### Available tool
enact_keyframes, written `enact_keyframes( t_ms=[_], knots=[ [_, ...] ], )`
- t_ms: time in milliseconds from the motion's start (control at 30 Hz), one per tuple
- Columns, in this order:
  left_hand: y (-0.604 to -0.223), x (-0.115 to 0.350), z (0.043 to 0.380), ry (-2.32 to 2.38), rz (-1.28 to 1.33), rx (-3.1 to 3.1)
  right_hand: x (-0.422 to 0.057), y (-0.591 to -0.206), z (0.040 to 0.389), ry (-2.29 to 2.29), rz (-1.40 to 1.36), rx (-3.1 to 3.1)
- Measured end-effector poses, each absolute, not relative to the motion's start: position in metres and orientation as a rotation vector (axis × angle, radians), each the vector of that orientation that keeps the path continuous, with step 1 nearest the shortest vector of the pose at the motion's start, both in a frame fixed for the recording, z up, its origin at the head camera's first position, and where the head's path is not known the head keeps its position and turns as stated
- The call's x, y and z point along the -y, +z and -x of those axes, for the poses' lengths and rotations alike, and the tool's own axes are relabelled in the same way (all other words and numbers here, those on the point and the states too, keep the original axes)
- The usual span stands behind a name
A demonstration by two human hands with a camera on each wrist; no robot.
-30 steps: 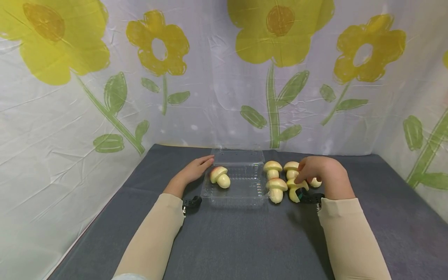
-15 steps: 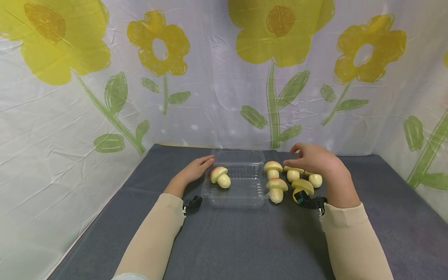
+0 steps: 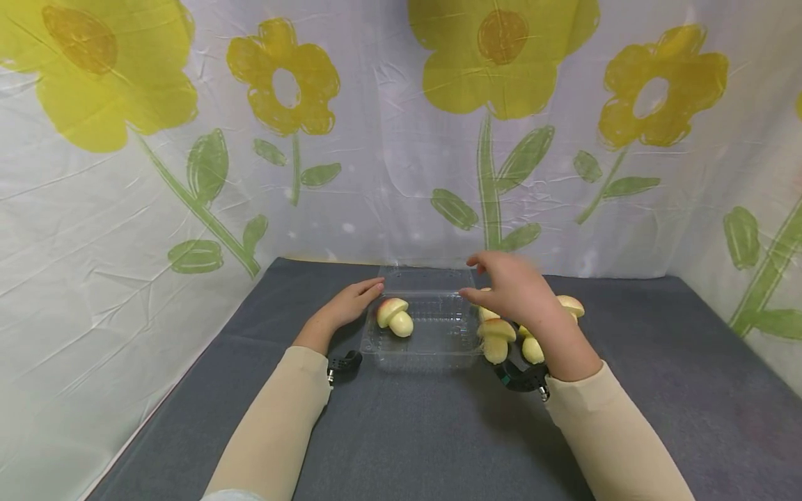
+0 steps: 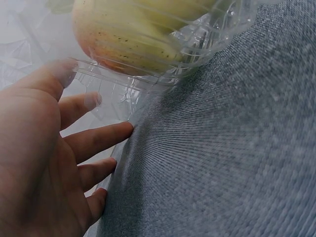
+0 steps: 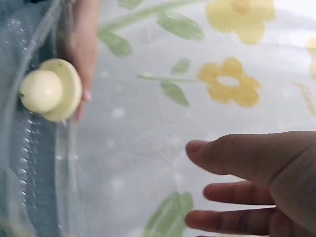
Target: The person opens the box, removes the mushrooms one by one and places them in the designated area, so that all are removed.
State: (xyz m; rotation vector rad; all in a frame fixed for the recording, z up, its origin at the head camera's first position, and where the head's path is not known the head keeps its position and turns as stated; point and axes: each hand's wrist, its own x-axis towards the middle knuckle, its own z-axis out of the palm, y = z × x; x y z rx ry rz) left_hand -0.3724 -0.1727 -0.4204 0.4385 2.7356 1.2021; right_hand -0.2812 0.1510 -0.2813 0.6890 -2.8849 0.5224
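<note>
A clear plastic clamshell box point(image 3: 438, 328) stands mid-table with its lid point(image 3: 426, 280) folded back. Inside it, at the left, lies one toy mushroom point(image 3: 395, 317), pale yellow with a reddish patch on the cap. My left hand point(image 3: 346, 304) rests at the box's left side; in the left wrist view its thumb and index finger point(image 4: 79, 104) touch the plastic rim, the other fingers spread. My right hand point(image 3: 515, 287) is above the box's right edge, thumb and fingers apart, with nothing between them in the right wrist view.
Several more toy mushrooms stand right of the box, partly hidden under my right arm: one front mushroom point(image 3: 496, 339), another mushroom point(image 3: 532, 350) beside it, and a far-right mushroom point(image 3: 570, 305). A flower-printed curtain point(image 3: 376, 174) rises behind the dark tablecloth point(image 3: 407, 431).
My right hand has lifted away from the mushrooms and swept left toward the box, its fingers spreading apart. The left hand, the box and the mushroom inside have stayed put.
</note>
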Motion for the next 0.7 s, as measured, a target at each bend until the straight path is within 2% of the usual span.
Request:
enact_keyframes(
  t_ms=[433,700],
  knots=[
    [-0.421,0.173,0.372,1.2,-0.454,-2.73,-0.105,-0.318,0.28,0.349,-0.809,2.688],
    [-0.421,0.173,0.373,1.217,-0.437,-2.723,-0.08,-0.352,0.287,0.244,-0.972,2.591]
  ],
)
